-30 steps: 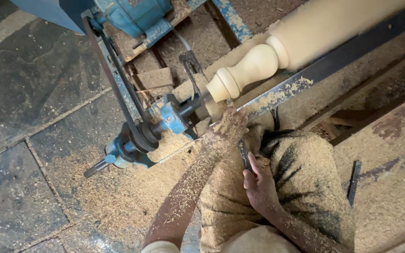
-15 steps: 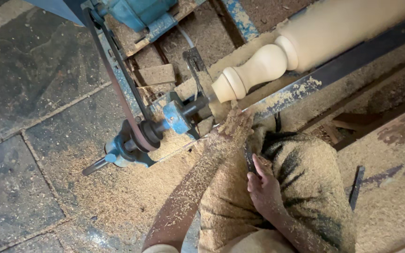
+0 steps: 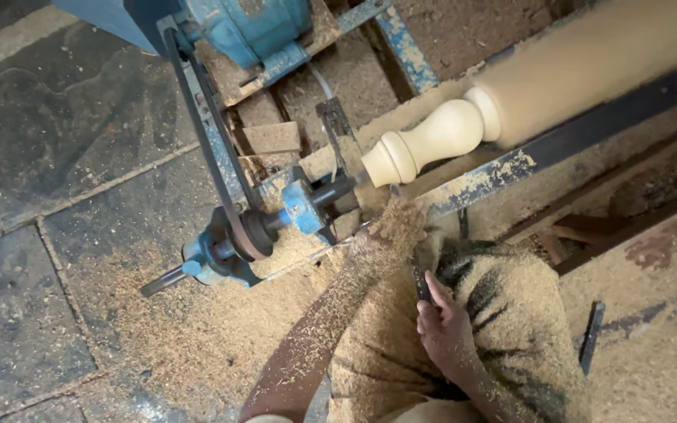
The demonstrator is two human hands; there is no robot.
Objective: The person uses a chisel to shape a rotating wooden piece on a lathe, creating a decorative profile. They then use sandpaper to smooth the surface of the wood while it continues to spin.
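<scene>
From the head view, one pale turned wooden spindle (image 3: 448, 133) spans the blue lathe (image 3: 276, 219) — just above the hands. The left hand (image 3: 389, 227), coated in sawdust, presses near its rounded end; whether it grips anything cannot be told. The right hand (image 3: 444, 329) is closed on one dark chisel (image 3: 419, 280).

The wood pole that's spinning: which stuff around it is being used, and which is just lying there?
In use:
turned wood pole
dark tool held in the right hand
left hand, coated in sawdust, by the pole's end
blue belt pulley

Lying about:
sawdust on the stone floor
dark tool on the right
</scene>
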